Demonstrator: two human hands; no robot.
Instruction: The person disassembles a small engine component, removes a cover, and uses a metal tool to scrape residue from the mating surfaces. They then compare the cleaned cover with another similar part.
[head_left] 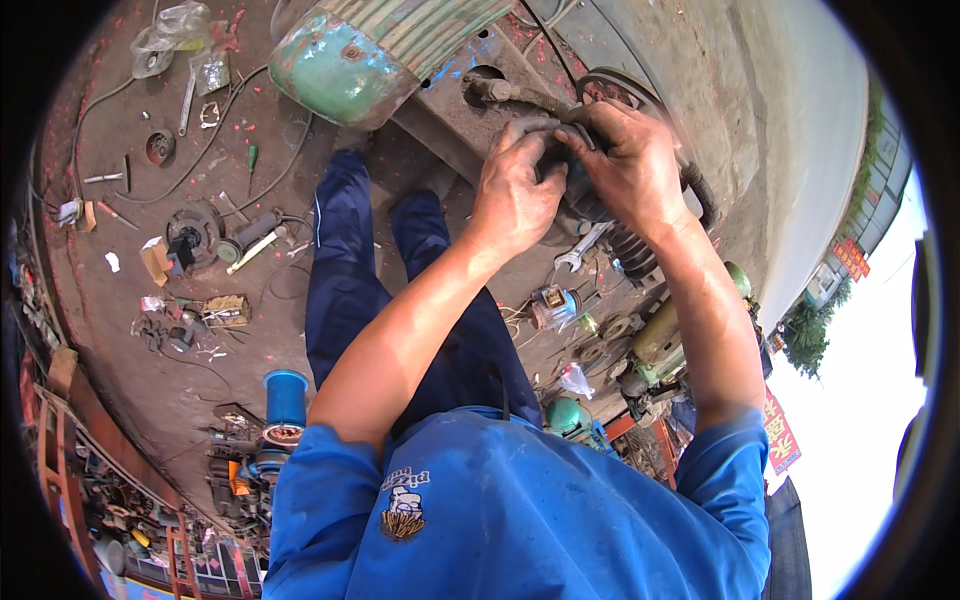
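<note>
Dark metal part (578, 178) sits gripped between left hand (515, 190) and right hand (630, 165).

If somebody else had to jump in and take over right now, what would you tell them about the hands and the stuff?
Left hand and right hand: both closed around a dark round part on the machine, next to the green motor.
Things: a wrench lies just below the hands; a screwdriver and loose parts are scattered on the ground to the left.
Done: cannot tell.
Left: the dark part is in both hands, not set down.
</note>
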